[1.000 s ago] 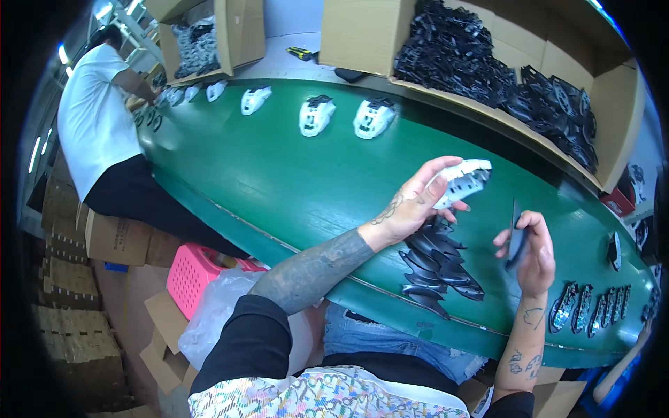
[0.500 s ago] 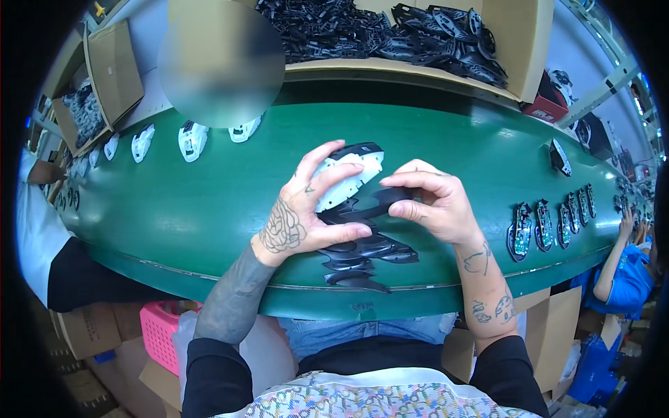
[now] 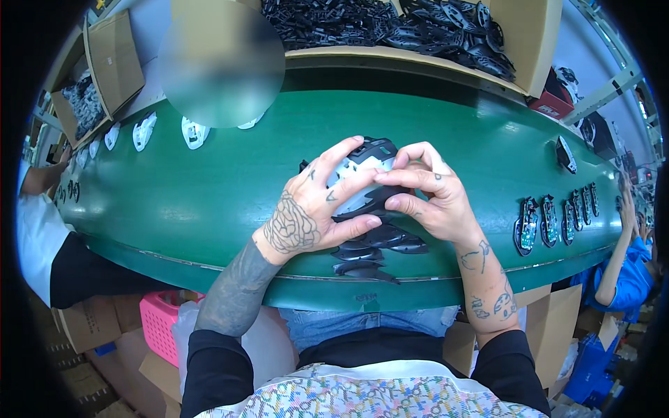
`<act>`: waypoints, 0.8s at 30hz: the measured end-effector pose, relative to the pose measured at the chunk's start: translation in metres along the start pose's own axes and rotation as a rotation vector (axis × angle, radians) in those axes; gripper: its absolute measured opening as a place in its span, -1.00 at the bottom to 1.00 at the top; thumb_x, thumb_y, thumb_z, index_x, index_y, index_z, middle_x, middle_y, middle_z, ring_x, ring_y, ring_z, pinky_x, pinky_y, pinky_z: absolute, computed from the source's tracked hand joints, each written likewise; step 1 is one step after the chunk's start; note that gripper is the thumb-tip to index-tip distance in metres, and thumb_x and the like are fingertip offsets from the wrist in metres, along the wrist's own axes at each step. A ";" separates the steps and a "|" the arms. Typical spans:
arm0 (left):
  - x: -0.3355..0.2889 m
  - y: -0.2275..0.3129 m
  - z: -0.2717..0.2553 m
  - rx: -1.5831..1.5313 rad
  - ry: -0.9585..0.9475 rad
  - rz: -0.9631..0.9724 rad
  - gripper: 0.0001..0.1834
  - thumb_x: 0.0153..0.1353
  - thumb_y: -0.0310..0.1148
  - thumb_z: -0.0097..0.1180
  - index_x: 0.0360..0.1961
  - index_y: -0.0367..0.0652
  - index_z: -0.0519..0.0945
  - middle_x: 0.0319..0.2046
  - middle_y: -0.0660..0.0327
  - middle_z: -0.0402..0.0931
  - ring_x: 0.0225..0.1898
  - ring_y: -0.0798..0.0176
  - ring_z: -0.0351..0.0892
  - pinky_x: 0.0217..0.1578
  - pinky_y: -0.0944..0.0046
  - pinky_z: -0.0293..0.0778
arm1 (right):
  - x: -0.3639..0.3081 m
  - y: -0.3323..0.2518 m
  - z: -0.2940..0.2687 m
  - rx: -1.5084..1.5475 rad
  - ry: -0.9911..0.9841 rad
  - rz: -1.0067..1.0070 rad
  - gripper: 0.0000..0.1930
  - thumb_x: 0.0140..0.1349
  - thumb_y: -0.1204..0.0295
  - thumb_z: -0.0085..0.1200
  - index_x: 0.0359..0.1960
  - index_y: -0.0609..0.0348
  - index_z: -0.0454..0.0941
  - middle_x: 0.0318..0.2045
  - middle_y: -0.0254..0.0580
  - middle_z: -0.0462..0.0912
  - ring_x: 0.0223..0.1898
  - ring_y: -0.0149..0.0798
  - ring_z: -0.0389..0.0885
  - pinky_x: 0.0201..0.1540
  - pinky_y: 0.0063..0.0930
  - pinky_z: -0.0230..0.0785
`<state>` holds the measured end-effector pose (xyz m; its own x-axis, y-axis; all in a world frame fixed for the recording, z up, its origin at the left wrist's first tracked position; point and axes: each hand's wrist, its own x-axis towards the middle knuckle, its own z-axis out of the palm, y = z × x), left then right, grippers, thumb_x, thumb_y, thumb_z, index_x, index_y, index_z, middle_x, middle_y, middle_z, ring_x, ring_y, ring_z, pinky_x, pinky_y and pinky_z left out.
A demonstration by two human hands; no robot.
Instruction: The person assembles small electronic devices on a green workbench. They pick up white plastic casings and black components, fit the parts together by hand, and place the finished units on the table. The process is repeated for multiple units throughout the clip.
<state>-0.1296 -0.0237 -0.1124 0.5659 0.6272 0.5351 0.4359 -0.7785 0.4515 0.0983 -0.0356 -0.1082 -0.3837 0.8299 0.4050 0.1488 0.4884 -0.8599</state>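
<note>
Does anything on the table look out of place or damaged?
No damage shows on the white shell in the left hand. One dark piece lies alone, away from the neat row of circuit-board parts, so it looks stray. A blurred round patch hides part of the upper left; I cannot judge there.

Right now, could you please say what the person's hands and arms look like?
The left hand has line tattoos; the left forearm looks densely tattooed. The right hand has a small finger mark; the right forearm, outline tattoos. Both sleeves are black.
</note>
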 end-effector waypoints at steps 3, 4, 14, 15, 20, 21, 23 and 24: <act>0.000 -0.002 -0.001 0.019 0.004 0.035 -0.26 -0.01 -0.03 0.36 0.19 -0.02 0.40 0.22 -0.11 0.27 0.09 -0.19 0.47 -0.01 0.03 0.51 | 0.000 -0.002 -0.002 0.009 0.009 0.024 -0.61 0.00 0.45 0.36 -0.06 -0.07 0.69 -0.16 -0.28 0.42 -0.10 -0.34 0.47 -0.09 -0.46 0.51; 0.000 -0.002 -0.001 0.031 0.004 0.058 -0.24 0.00 -0.05 0.36 0.21 -0.06 0.36 0.23 -0.12 0.26 0.09 -0.20 0.48 -0.01 0.02 0.51 | 0.001 -0.003 -0.002 -0.002 0.006 0.023 -0.62 0.01 0.45 0.36 -0.06 -0.07 0.69 -0.15 -0.28 0.41 -0.12 -0.34 0.47 -0.11 -0.47 0.52; -0.003 0.000 -0.001 -0.044 0.022 -0.010 -0.11 -0.09 0.07 0.42 0.24 -0.01 0.33 0.26 -0.19 0.19 0.16 -0.25 0.38 0.06 -0.04 0.46 | -0.002 -0.005 -0.004 -0.018 -0.059 0.019 -0.63 0.04 0.46 0.34 -0.06 -0.06 0.69 -0.07 -0.29 0.40 -0.23 -0.40 0.49 -0.15 -0.52 0.46; -0.002 0.000 -0.002 -0.028 0.027 -0.006 -0.11 -0.10 0.05 0.43 0.24 -0.01 0.33 0.25 -0.21 0.19 0.17 -0.26 0.37 0.07 -0.05 0.45 | -0.002 -0.005 -0.005 -0.036 -0.052 0.017 -0.62 0.04 0.46 0.34 -0.04 -0.05 0.68 -0.06 -0.29 0.39 -0.23 -0.41 0.49 -0.15 -0.52 0.46; 0.000 0.002 -0.002 -0.018 0.070 -0.006 -0.16 -0.13 -0.11 0.48 0.20 -0.05 0.36 0.23 -0.21 0.26 0.21 -0.25 0.34 0.14 -0.02 0.38 | -0.001 -0.002 0.001 0.021 0.067 0.055 -0.60 0.05 0.48 0.35 -0.02 0.02 0.64 -0.01 -0.23 0.39 -0.17 -0.42 0.50 -0.17 -0.55 0.46; 0.000 0.003 -0.002 -0.051 0.094 -0.019 -0.17 -0.14 -0.15 0.49 0.19 -0.03 0.37 0.21 -0.21 0.28 0.19 -0.24 0.36 0.13 -0.02 0.38 | -0.001 -0.001 0.001 0.060 0.089 0.056 -0.61 0.04 0.50 0.35 -0.03 0.05 0.64 -0.01 -0.23 0.38 -0.14 -0.41 0.50 -0.16 -0.55 0.47; -0.001 0.006 -0.001 -0.115 0.121 -0.060 -0.19 -0.17 -0.21 0.50 0.16 -0.01 0.40 0.19 -0.19 0.31 0.17 -0.22 0.38 0.13 0.00 0.38 | -0.002 0.004 0.004 0.138 0.135 0.059 -0.64 0.04 0.53 0.34 -0.07 0.12 0.63 0.00 -0.22 0.37 -0.09 -0.39 0.50 -0.14 -0.55 0.50; -0.003 0.008 -0.001 -0.145 0.126 -0.088 -0.20 -0.18 -0.23 0.51 0.15 -0.01 0.42 0.18 -0.17 0.32 0.17 -0.21 0.38 0.13 0.01 0.38 | -0.002 0.005 0.004 0.183 0.130 0.061 -0.64 0.04 0.55 0.34 -0.07 0.15 0.62 0.01 -0.21 0.36 -0.07 -0.38 0.50 -0.12 -0.55 0.51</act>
<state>-0.1286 -0.0318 -0.1097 0.4340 0.6974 0.5704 0.3694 -0.7152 0.5933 0.0958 -0.0363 -0.1143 -0.2570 0.8900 0.3766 -0.0038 0.3888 -0.9213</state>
